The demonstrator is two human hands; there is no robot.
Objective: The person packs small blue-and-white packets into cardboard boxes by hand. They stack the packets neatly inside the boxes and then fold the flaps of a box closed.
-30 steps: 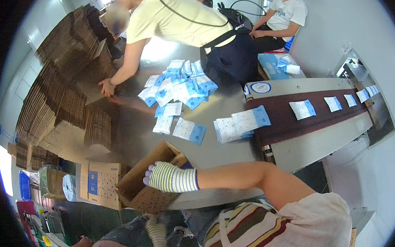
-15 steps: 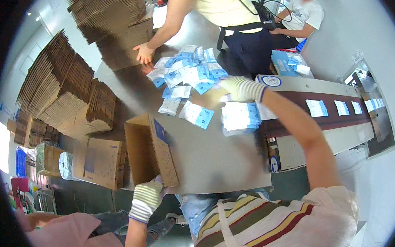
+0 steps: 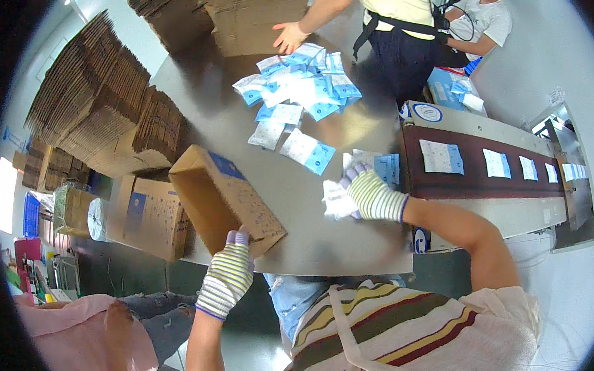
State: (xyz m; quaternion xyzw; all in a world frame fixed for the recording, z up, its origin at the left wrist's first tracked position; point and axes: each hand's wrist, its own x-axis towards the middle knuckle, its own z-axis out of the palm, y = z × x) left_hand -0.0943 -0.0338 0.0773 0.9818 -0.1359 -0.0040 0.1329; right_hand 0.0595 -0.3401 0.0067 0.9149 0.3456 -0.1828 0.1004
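Now the left hand [image 3: 226, 277] grips a tilted cardboard box [image 3: 224, 198], contents hidden; the right hand [image 3: 369, 193] clutches packets [image 3: 339, 200].

Flat cardboard stacks [image 3: 95, 109] along the table's [image 3: 312, 212] left edge, more [image 3: 246, 15] at its far end. Loose blue-white packets [image 3: 305, 90] piled toward the far edge. Conveyor [image 3: 500, 173] at the right edge carries spaced packets [image 3: 442, 157]. Printed carton [image 3: 150, 215] and tape roll [image 3: 96, 219] below the left edge.
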